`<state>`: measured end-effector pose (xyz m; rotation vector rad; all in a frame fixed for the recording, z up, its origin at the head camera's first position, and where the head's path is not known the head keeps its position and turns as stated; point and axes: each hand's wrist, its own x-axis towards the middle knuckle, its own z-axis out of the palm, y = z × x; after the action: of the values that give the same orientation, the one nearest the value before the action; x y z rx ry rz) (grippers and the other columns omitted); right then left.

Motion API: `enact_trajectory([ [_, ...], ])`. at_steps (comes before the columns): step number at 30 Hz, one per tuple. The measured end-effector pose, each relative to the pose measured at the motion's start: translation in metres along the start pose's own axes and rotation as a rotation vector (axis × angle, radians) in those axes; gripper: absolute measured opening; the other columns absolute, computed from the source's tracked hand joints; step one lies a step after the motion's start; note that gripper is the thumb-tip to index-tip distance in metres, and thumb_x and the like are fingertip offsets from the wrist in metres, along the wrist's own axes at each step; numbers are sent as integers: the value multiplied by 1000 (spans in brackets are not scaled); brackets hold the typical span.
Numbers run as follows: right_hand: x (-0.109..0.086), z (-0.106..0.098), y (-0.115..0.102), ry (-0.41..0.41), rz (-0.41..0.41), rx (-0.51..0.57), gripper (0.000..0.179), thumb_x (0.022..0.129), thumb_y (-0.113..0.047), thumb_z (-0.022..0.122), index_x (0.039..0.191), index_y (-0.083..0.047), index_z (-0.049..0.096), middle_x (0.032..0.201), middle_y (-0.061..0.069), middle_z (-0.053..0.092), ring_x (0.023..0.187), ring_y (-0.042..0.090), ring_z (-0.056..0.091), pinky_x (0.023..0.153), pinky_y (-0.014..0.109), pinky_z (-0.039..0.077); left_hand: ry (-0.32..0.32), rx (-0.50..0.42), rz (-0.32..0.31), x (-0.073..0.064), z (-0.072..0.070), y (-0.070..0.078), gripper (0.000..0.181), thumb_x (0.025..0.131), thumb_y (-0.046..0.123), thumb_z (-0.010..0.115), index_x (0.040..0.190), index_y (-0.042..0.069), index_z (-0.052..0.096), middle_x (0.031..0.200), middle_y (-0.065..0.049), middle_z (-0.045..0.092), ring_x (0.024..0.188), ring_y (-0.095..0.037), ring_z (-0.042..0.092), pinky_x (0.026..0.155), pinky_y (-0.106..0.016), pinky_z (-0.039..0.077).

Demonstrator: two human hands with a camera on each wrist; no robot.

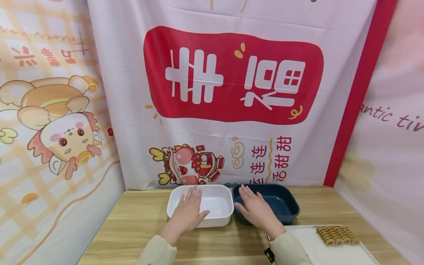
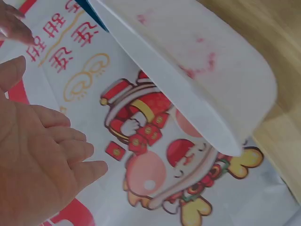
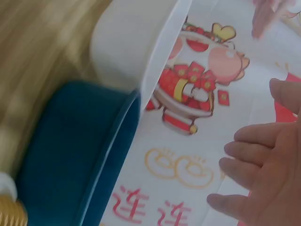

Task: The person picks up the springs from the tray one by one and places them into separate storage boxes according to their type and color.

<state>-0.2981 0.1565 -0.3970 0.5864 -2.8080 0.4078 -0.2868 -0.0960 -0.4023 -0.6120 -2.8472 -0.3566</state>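
Note:
A white rectangular basin (image 1: 215,206) and a dark blue basin (image 1: 278,202) stand side by side on the wooden table. My left hand (image 1: 187,211) is held over the white basin, fingers straight and thumb spread, gripping nothing. Over the left part of the blue basin is my right hand (image 1: 256,208), likewise flat with extended fingers. In the left wrist view, the left palm (image 2: 42,155) shows bare, apart from the white basin's wall (image 2: 207,61). The right wrist view has the right hand (image 3: 268,165) clear of the blue basin's side (image 3: 70,141), with nothing in it.
A white tray (image 1: 318,250) lies at the front right, bearing rows of small brown ridged pieces (image 1: 336,235). Behind the basins hangs a printed cloth (image 1: 232,147), with more cloth at both sides. A small dark green thing (image 1: 230,184) peeks out behind the basins.

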Motion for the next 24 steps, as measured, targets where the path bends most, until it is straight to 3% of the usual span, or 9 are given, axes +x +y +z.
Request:
enact_trajectory([
  [9,-41,-20,59,-5,17,52,60,99,-35,49,140,8,41,146,25,36,136,40,31,106,63,25,73,-31,-68,-13,12,-71,66,99,28,51,139,-19,27,148,-35,20,137,-47,20,111,-56,19],
  [13,-64,-35,88,27,18,114,60,98,-31,52,138,12,40,144,30,35,133,46,31,104,64,28,59,-53,-87,-17,22,-99,70,97,29,54,136,-23,28,145,-39,22,135,-51,22,110,-59,21],
  [16,-84,-49,107,45,41,181,62,98,-32,54,141,9,38,146,30,33,133,48,30,114,38,22,34,-84,-127,-19,28,-113,71,97,29,54,137,-23,26,145,-39,21,135,-52,20,108,-63,20],
  [19,-106,-59,129,98,31,193,59,98,-27,54,142,8,37,144,32,34,132,47,31,105,7,8,32,-103,-152,-19,32,-122,66,99,24,50,139,-21,24,146,-38,19,135,-51,19,108,-64,19],
  [21,-122,-59,148,156,4,153,56,97,-22,55,140,10,39,141,33,37,140,31,23,94,-3,1,40,-91,-157,-18,35,-127,61,100,21,47,140,-20,24,147,-37,19,136,-50,18,108,-64,19],
  [24,-149,-50,183,234,-45,61,55,96,-13,56,141,10,37,146,29,32,138,-2,7,97,-2,0,58,-70,-154,-17,40,-134,58,100,19,45,140,-20,25,147,-36,20,137,-49,19,108,-63,19],
])
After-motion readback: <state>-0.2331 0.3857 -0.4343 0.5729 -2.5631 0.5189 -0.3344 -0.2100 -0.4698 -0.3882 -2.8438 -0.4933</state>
